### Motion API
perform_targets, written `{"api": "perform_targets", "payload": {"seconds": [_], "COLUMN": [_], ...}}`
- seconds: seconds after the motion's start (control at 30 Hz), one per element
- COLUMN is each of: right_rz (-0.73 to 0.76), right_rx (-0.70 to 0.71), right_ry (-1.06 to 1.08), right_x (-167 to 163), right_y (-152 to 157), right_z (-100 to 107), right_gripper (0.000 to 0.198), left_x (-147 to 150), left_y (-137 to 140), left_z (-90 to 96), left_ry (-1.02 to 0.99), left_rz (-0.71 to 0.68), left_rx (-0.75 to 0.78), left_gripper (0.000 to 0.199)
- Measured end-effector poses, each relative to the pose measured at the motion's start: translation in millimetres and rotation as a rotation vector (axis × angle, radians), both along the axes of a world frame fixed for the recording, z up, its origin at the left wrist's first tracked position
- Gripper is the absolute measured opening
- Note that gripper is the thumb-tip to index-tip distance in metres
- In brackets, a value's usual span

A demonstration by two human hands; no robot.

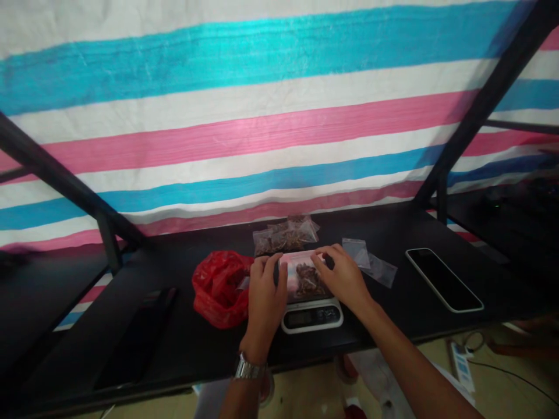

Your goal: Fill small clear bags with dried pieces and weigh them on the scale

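Note:
A white kitchen scale [312,323] with a dark display strip stands near the table's front edge. On its shiny platform lies a clear plastic bag with brown dried pieces [309,281]; its outline blends into pinkish reflections. My left hand [265,285] is at the bag's left upper edge, thumb and forefinger curled together. From the other side my right hand [345,278] pinches near the upper right corner. The fingertips partly hide the bag's edges. Just left of my left hand sits a crumpled red plastic bag [220,288], its mouth open.
Several filled clear bags [286,234] lie behind the scale. Flat clear zip bags [369,261] are to the right, then a phone [444,279]. A dark flat object [142,331] lies left on the black table [371,224]. Striped sheeting [262,134] hangs behind; a power strip [462,366] is below.

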State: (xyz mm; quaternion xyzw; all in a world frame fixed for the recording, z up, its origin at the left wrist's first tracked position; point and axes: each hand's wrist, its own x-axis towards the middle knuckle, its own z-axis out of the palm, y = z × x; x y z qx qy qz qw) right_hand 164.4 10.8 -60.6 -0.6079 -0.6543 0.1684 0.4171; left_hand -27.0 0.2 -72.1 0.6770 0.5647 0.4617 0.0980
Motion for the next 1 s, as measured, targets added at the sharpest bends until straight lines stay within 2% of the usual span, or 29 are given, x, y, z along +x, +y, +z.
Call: {"api": "perform_targets", "payload": {"seconds": [0.13, 0.3, 0.43, 0.6, 0.8, 1.0], "right_rz": [-0.129, -0.266, -0.31, -0.319, -0.285, -0.212], "right_rx": [0.081, 0.2, 0.199, 0.198, 0.152, 0.078], "right_ry": [0.049, 0.096, 0.136, 0.177, 0.239, 0.326], "right_x": [9, 33, 49, 55, 45, 33], "right_y": [8, 13, 11, 5, -2, -9], "right_z": [-6, -6, -6, -5, 0, 4], "right_gripper": [0.033, 0.038, 0.037, 0.037, 0.038, 0.043], "left_x": [3, -6, -18, -28, -25, -27], "left_y": [-11, -43, -61, -54, -51, -68], "left_z": [5.9, -4.0, -11.2, -6.4, -1.0, -11.1], "left_ry": [-0.015, -0.052, -0.077, -0.105, -0.21, -0.259], "left_rz": [0.085, 0.151, 0.225, 0.293, 0.509, 0.49], "left_rx": [0.188, 0.366, 0.354, 0.331, 0.234, 0.199], "left_gripper": [0.026, 0.018, 0.02, 0.022, 0.019, 0.021]}}
